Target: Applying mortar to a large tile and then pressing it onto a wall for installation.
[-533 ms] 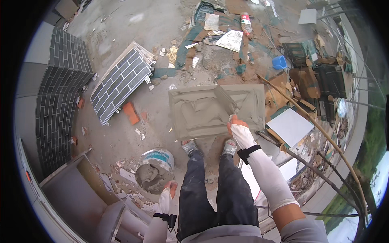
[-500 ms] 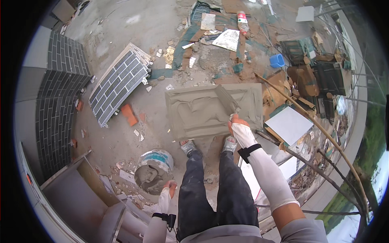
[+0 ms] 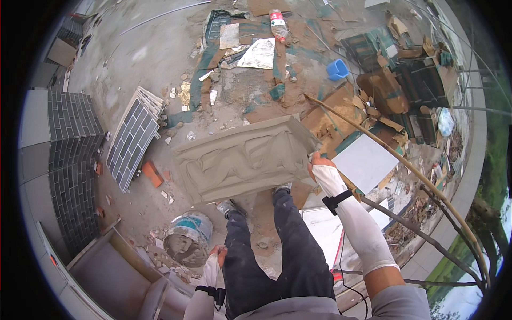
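My right hand [image 3: 320,160] is closed round the handle of a plastering trowel [image 3: 305,134], whose mortar-coated blade lies along the right end of a large rectangular slab [image 3: 184,188]. Grey wet mortar [image 3: 242,160] covers the slab's face in swirling ridges. My feet stand at its near edge. Down by my left thigh, my left hand [image 3: 219,253] is curled closed with nothing visible in it. Just left of that hand stands a bucket [image 3: 188,234] with a white and teal side and grey mortar inside.
Dark brick-patterned panels [image 3: 130,140] lie stacked at the left, near an orange brick [image 3: 152,174]. White tile [image 3: 365,162], a long wooden pole [image 3: 394,146] and cardboard scraps crowd the right. Farther off are a blue container [image 3: 337,70] and a plastic bottle [image 3: 278,25].
The trowel has swept right to the slab's end, with its blade turned along that edge. The mortar ridges look different. My view has shifted and turned; my left hand stays low.
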A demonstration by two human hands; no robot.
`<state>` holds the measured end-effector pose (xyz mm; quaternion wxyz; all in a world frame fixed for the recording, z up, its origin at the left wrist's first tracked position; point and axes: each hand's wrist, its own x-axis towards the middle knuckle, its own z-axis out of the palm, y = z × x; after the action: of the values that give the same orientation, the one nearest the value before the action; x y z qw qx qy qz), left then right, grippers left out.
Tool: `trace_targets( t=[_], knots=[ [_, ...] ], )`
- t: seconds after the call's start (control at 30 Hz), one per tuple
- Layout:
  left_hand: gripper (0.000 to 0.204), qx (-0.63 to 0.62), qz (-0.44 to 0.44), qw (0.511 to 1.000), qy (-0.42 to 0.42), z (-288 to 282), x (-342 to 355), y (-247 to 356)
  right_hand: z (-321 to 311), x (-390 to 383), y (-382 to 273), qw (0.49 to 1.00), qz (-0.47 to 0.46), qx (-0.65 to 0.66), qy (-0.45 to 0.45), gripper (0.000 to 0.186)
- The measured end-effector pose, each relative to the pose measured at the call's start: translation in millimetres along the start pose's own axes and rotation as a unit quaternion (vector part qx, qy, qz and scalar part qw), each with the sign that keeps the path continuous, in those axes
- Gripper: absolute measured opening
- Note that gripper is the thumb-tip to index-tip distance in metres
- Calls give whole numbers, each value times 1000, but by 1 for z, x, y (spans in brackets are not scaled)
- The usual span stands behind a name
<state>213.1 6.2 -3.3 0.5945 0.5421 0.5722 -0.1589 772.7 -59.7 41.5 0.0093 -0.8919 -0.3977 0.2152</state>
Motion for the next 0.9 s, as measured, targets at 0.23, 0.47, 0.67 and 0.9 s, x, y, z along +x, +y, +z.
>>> trace_targets(
  t=[0.23, 0.47, 0.67, 0.9],
  knots=[
    [41, 35, 36, 999, -17, 69, 8, 119, 25, 30, 123, 909, 90, 344, -218, 45],
    [42, 69, -34, 997, -17, 94, 0, 178, 80, 70, 167, 857, 130, 398, -302, 57],
    [40, 116, -111, 986, -44, 113, -9, 161, 175, 94, 224, 913, 91, 373, -140, 53],
    [37, 115, -116, 986, -40, 125, -11, 197, 161, 30, 235, 834, 163, 505, -151, 39]
  ],
)
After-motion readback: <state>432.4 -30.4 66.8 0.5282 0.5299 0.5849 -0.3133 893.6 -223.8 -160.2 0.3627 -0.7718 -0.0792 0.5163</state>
